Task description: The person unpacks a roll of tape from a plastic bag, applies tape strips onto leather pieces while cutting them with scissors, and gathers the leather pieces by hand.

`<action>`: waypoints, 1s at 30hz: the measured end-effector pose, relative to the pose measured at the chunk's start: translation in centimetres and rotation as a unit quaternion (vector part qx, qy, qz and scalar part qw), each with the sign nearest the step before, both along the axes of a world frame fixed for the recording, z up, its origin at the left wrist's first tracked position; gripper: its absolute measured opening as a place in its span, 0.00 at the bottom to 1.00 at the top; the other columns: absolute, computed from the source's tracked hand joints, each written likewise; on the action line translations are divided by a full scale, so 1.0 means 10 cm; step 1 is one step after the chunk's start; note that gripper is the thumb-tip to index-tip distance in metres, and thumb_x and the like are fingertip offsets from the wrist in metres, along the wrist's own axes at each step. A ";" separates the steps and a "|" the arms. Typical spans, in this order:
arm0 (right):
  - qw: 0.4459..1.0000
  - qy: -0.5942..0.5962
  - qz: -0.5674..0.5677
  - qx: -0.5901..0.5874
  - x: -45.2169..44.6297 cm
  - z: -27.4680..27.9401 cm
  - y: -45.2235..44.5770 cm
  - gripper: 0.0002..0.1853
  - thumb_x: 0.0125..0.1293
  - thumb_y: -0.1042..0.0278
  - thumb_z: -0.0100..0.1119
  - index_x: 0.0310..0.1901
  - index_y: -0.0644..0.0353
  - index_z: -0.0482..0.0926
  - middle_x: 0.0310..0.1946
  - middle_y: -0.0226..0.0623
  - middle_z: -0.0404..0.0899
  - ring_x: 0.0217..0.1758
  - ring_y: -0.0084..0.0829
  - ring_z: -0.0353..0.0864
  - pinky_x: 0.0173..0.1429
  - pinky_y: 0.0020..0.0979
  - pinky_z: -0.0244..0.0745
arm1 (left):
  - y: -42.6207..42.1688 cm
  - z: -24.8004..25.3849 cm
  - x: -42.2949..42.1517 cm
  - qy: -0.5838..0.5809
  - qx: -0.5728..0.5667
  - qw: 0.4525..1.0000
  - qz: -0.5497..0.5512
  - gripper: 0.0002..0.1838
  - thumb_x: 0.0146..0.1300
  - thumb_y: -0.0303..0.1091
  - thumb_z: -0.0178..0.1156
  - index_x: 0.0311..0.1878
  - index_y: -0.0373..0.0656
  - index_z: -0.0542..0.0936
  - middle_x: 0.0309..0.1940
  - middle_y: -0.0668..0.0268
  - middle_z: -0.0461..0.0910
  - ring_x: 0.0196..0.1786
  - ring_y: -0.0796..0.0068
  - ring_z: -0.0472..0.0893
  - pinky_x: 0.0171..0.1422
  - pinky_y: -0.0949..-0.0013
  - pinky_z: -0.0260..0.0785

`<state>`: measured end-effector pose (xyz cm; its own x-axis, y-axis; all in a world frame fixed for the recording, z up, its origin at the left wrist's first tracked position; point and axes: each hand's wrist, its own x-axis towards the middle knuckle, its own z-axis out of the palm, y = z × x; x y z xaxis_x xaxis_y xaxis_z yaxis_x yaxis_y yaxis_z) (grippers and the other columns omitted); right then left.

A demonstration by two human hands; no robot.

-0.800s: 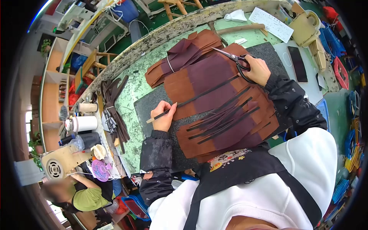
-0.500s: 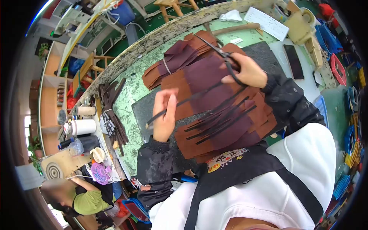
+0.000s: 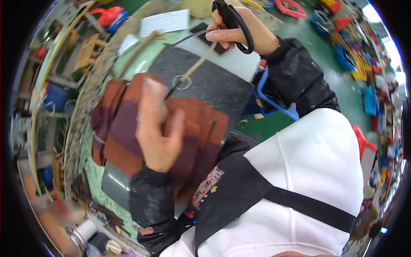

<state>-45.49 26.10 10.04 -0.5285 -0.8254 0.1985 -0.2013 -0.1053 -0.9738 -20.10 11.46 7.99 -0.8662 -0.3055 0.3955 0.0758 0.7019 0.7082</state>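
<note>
Scissors with black handles are in my right hand, high over the work surface. Its thumb and fingers also pinch a narrow strip, tan on one stretch and dark on others, which trails down toward the leather pieces. My left hand is smeared by motion. Its fingers point away from me with the thumb apart, and I see nothing in it. Beneath it lie brown and dark purple leather pieces, partly hidden by that hand. A tied leather bundle lies to their left.
A dark slab lies under the leather on the green tabletop, with a pale ring on it. Behind are a wooden-handled tool and a paper sheet. A blue crate stands at the right.
My view has turned to the right. The right hand has moved away from the leather with the scissors and the strip. My left hand no longer holds the strip and is over the leather pieces.
</note>
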 end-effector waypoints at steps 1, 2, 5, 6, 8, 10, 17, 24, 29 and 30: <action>1.000 -0.004 -0.020 0.007 -0.01 0.01 0.24 0.11 0.53 0.72 0.70 0.29 0.59 0.73 0.20 0.30 0.76 0.19 0.17 0.73 0.21 0.17 0.64 | 0.09 0.11 -0.19 0.035 0.131 0.990 -0.030 0.27 0.58 0.24 0.56 0.63 0.38 0.69 0.61 0.55 0.70 0.64 0.61 0.70 0.67 0.64 0.60; 0.999 -0.001 -0.033 0.017 0.03 0.05 0.46 0.11 0.53 0.73 0.69 0.29 0.59 0.72 0.22 0.32 0.77 0.19 0.18 0.72 0.22 0.17 0.65 | 0.18 0.21 -0.41 0.068 0.259 0.962 -0.054 0.25 0.60 0.24 0.55 0.63 0.39 0.70 0.61 0.55 0.71 0.62 0.63 0.71 0.65 0.65 0.61; 0.997 0.008 -0.061 0.044 0.26 0.18 0.86 0.10 0.54 0.77 0.64 0.31 0.60 0.70 0.28 0.38 0.79 0.19 0.20 0.71 0.24 0.18 0.66 | 0.53 0.34 -0.91 0.077 0.276 0.942 -0.171 0.22 0.63 0.26 0.54 0.62 0.37 0.70 0.59 0.55 0.72 0.59 0.65 0.73 0.61 0.68 0.63; 0.996 0.007 -0.071 0.045 0.29 0.16 0.94 0.10 0.54 0.77 0.64 0.31 0.60 0.70 0.28 0.38 0.79 0.19 0.20 0.71 0.24 0.18 0.66 | 0.71 0.30 -1.01 0.041 0.245 0.951 -0.186 0.21 0.63 0.26 0.54 0.61 0.36 0.71 0.58 0.55 0.73 0.58 0.64 0.74 0.59 0.68 0.64; 0.994 -0.053 -0.087 0.036 0.31 0.03 1.02 0.11 0.54 0.77 0.64 0.31 0.60 0.69 0.27 0.38 0.78 0.20 0.20 0.71 0.24 0.18 0.66 | 0.95 0.15 -1.13 0.003 0.211 0.956 -0.205 0.20 0.63 0.26 0.53 0.59 0.35 0.72 0.57 0.54 0.74 0.56 0.63 0.75 0.57 0.68 0.66; 0.988 -0.121 -0.096 0.023 0.35 -0.16 1.05 0.11 0.55 0.77 0.64 0.31 0.60 0.69 0.27 0.37 0.78 0.21 0.20 0.72 0.24 0.18 0.66 | 1.04 -0.02 -1.18 0.017 0.178 0.959 -0.218 0.18 0.62 0.27 0.54 0.56 0.35 0.75 0.54 0.54 0.76 0.53 0.62 0.77 0.54 0.68 0.68; 0.979 -0.160 -0.120 -0.043 0.15 -0.47 1.03 0.08 0.54 0.74 0.67 0.30 0.64 0.76 0.23 0.34 0.77 0.20 0.21 0.72 0.26 0.18 0.65 | -0.04 -0.21 -0.28 -0.175 -0.112 0.978 -0.011 0.18 0.54 0.32 0.65 0.50 0.42 0.80 0.48 0.63 0.77 0.47 0.63 0.75 0.53 0.67 0.68; 0.970 0.106 -0.220 0.021 -1.00 -0.27 1.52 0.11 0.56 0.69 0.66 0.38 0.59 0.75 0.29 0.35 0.78 0.26 0.27 0.76 0.38 0.21 0.73 | -0.20 -0.80 0.39 -0.221 -0.124 0.966 0.043 0.20 0.52 0.34 0.67 0.50 0.44 0.80 0.50 0.64 0.76 0.49 0.62 0.73 0.56 0.66 0.65; 0.951 0.025 -0.306 0.034 -0.98 -0.21 2.09 0.10 0.54 0.72 0.68 0.36 0.61 0.76 0.25 0.32 0.77 0.24 0.22 0.76 0.33 0.17 0.72 | -0.20 -0.79 0.40 -0.227 -0.107 0.966 0.061 0.20 0.53 0.34 0.66 0.51 0.44 0.79 0.52 0.64 0.74 0.51 0.62 0.72 0.57 0.65 0.64; 0.947 0.007 -0.321 0.033 -0.90 -0.21 2.18 0.10 0.54 0.75 0.68 0.34 0.62 0.75 0.23 0.30 0.76 0.23 0.18 0.75 0.29 0.15 0.69 | -0.21 -0.78 0.39 -0.233 -0.105 0.965 0.063 0.20 0.53 0.34 0.66 0.51 0.44 0.79 0.52 0.64 0.74 0.51 0.62 0.72 0.57 0.65 0.64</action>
